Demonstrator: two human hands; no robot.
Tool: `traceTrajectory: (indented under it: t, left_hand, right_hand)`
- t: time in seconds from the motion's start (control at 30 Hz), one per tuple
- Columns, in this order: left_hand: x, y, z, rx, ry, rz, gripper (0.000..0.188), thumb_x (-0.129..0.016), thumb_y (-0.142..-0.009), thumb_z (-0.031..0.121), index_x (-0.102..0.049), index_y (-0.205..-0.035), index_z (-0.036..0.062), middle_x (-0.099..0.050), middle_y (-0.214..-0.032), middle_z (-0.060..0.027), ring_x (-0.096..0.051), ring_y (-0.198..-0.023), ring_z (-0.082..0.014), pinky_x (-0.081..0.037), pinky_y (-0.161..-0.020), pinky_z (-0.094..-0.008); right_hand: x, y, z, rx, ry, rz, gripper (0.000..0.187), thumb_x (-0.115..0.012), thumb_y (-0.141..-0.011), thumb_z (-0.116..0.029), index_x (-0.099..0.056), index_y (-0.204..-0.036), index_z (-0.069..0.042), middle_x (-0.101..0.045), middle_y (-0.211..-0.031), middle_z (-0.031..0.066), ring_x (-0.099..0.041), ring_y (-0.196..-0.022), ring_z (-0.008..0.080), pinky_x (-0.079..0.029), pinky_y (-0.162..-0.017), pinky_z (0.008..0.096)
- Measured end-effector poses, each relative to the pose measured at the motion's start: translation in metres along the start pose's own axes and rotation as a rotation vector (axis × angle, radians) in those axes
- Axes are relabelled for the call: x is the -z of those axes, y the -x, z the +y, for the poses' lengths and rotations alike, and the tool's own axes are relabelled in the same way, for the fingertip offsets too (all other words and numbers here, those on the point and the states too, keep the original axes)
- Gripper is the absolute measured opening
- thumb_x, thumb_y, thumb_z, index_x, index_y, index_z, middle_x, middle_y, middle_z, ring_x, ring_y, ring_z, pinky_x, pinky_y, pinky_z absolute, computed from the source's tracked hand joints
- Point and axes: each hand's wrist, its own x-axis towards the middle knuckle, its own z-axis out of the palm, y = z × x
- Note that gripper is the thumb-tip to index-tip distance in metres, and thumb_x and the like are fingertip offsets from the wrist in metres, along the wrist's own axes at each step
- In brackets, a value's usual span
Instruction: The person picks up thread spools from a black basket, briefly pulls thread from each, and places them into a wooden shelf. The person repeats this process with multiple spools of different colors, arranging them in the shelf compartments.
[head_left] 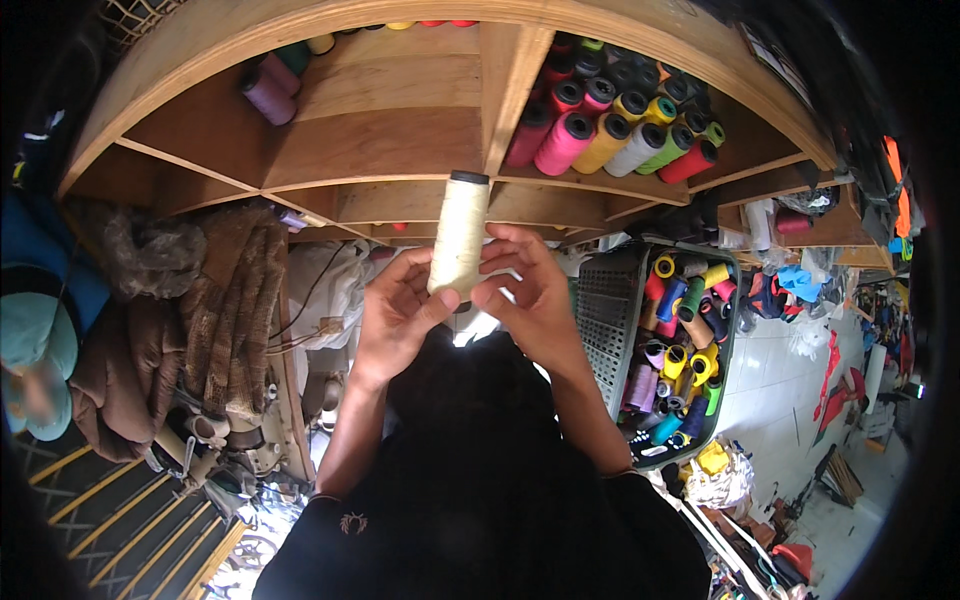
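A cream spool of thread (460, 230) with a black top stands nearly upright in front of me, leaning slightly right. My left hand (405, 305) is closed on its lower part, the thumb across the front near the base. On the other side my right hand (528, 295) has its fingers curved and apart; the forefinger and thumb come close to the spool, and whether they touch it is hard to see. Just beyond, a wooden shelf (390, 140) holds a purple spool (270, 95) at the left and rows of coloured spools (610, 130) at the right.
Right of my arm, a dark plastic crate (605, 330) is filled with mixed thread spools. Brown rolled fabric (215, 320) and a teal cap (40, 340) are at the left. Scattered materials lie on the white tiled floor (775, 390) at the right.
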Motion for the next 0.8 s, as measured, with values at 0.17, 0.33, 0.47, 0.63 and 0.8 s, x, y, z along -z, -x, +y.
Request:
traceTrajectory:
  t: [0.17,0.33,0.47,0.63,0.8]
  left_hand:
    - [0.025,0.003,0.011,-0.013,0.038,-0.013,0.044,-0.067,-0.087,0.002,-0.049,-0.125,-0.0072,-0.059,-0.119,-0.0138,-0.056,-0.113,-0.0198,-0.046,-0.095,-0.0329]
    - [0.042,0.006,0.022,0.009,0.071,-0.023,0.040,-0.066,-0.086,-0.001,-0.050,-0.123,-0.0078,-0.059,-0.119,-0.0141,-0.056,-0.113,-0.0196,-0.045,-0.096,-0.0323]
    - [0.056,0.008,0.027,-0.006,0.050,-0.042,0.037,-0.064,-0.088,-0.002,-0.052,-0.122,-0.0079,-0.060,-0.118,-0.0139,-0.057,-0.112,-0.0190,-0.045,-0.097,-0.0320]
    - [0.066,0.007,0.031,0.024,0.036,0.023,0.036,-0.063,-0.089,-0.001,-0.051,-0.122,-0.0081,-0.061,-0.117,-0.0140,-0.057,-0.110,-0.0178,-0.046,-0.094,-0.0314]
    - [0.074,0.004,0.034,0.020,0.044,0.022,0.037,-0.063,-0.090,0.002,-0.050,-0.122,-0.0080,-0.061,-0.116,-0.0144,-0.057,-0.109,-0.0173,-0.047,-0.092,-0.0307]
  right_hand:
    - [-0.020,-0.003,-0.016,0.416,0.577,0.022,0.035,-0.070,-0.078,0.000,-0.065,-0.112,-0.009,-0.057,-0.104,0.0119,-0.060,-0.090,0.0232,-0.050,-0.075,0.0317]
    - [-0.037,-0.013,-0.023,0.581,0.885,-0.105,0.046,-0.065,-0.073,0.005,-0.068,-0.113,-0.017,-0.057,-0.103,0.0114,-0.058,-0.090,0.0268,-0.051,-0.076,0.0362]
    - [-0.044,-0.013,-0.014,0.586,0.928,-0.098,0.048,-0.063,-0.071,0.005,-0.069,-0.112,-0.018,-0.056,-0.103,0.0109,-0.057,-0.090,0.0273,-0.051,-0.076,0.0358]
    - [-0.048,-0.013,-0.002,0.568,0.852,-0.032,0.048,-0.061,-0.072,0.006,-0.069,-0.113,-0.019,-0.055,-0.104,0.0115,-0.057,-0.091,0.0273,-0.050,-0.076,0.0355]
    - [-0.066,-0.015,-0.007,0.458,0.830,-0.078,0.043,-0.060,-0.073,0.007,-0.067,-0.110,-0.014,-0.052,-0.108,0.0142,-0.055,-0.094,0.0279,-0.049,-0.078,0.0353]
